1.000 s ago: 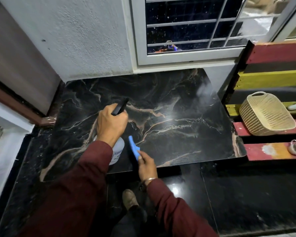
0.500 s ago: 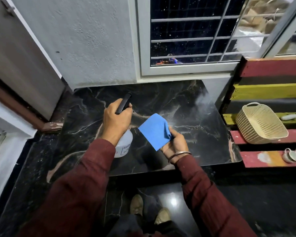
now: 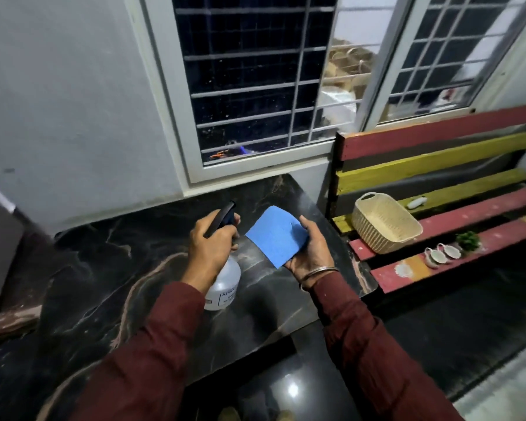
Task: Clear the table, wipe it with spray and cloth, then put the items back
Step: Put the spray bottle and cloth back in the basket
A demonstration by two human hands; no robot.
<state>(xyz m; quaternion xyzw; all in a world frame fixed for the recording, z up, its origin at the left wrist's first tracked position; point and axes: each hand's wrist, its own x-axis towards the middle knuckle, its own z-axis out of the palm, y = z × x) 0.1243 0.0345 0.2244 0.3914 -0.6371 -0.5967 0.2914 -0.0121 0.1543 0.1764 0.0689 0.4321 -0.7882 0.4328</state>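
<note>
The table [image 3: 110, 268], a black slab veined with tan, fills the lower left of our view, its far edge against the grey wall under the barred window [image 3: 255, 86]. Off its right edge we see a slatted bench [image 3: 456, 214] painted red and yellow, standing just beside it. On the bench's slats sits a cream woven basket [image 3: 386, 223], tilted, with a small white object behind it (too blurred for us to name), 2 white cups [image 3: 442, 255] near the bench's front edge and a small green plant [image 3: 468, 240] just beside them.

Our 2 arms in maroon sleeves reach over the table's near edge. The left hand [image 3: 211, 247] is curled round the dark trigger head of the spray bottle [image 3: 223, 284], whose clear, labelled body hangs below the fist above the table's middle; we cannot tell whether its base touches the surface. The right hand [image 3: 312, 253], a metal bangle on its wrist, is turned palm-up near the table's right edge and holds the blue cloth [image 3: 275, 235], thumb pressed on the cloth's right side, the rest of it spread flat and open toward the bottle's nozzle.
</note>
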